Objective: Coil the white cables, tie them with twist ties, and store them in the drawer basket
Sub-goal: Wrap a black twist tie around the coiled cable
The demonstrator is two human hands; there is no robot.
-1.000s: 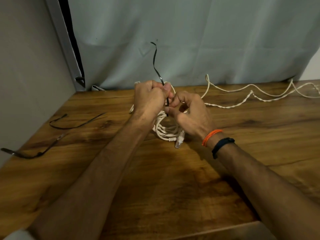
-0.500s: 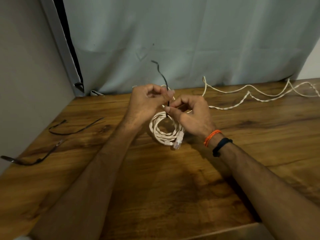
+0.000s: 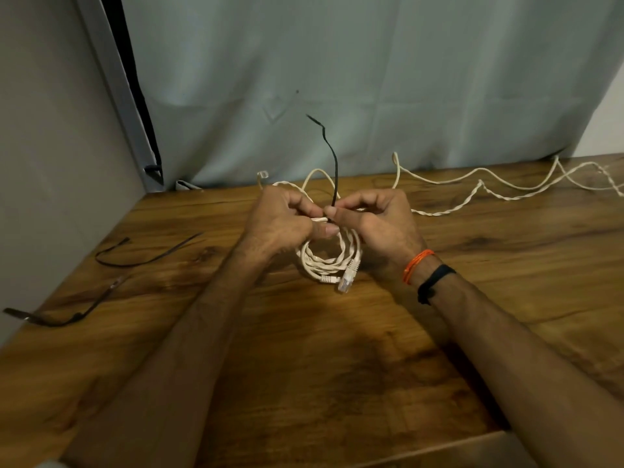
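Observation:
A coiled white cable [image 3: 329, 265] with clear plug ends hangs between my hands just above the wooden table [image 3: 304, 366]. My left hand [image 3: 283, 221] grips the top of the coil, fingers curled round it. My right hand [image 3: 374, 219] pinches a black twist tie [image 3: 332, 157] at the coil's top; the tie's free end stands up and curves left. Where the tie passes round the coil is hidden by my fingers. A second, loose white cable [image 3: 489, 187] trails along the table's back right.
Two more black twist ties lie on the table's left side, one [image 3: 141, 256] further back and one [image 3: 57, 315] near the left edge. A grey cloth [image 3: 337, 79] hangs behind the table and a wall [image 3: 44, 163] closes the left.
The hands have shifted slightly with the coil, which now hangs more open below them. The tie's upright end has swung and sits lower, bending left.

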